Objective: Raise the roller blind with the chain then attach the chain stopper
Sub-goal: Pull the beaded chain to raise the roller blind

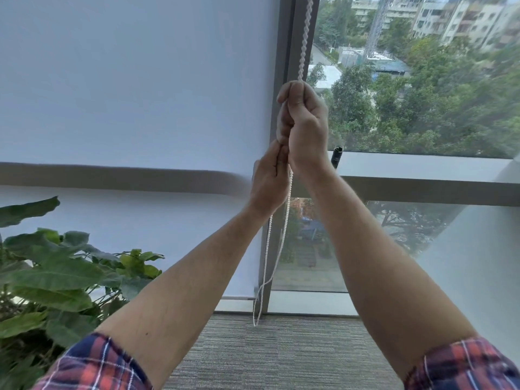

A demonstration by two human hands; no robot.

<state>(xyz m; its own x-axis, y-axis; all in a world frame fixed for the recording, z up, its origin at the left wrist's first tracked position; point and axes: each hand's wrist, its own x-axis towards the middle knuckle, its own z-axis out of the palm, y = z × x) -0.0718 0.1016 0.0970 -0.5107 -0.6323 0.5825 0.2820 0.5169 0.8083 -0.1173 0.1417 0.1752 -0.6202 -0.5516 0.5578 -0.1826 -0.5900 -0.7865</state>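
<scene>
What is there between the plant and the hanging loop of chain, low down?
In the head view, only the lowered blind lies between plant and chain.

White beaded chain is showing twisted at top. Pale grey-white fabric roller blind is looking plain, unpatterned. Red, navy and white plaid sleeves are showing near. Grey striped carpet. Green broad-leaved plant left. Dark grey window frame.
</scene>
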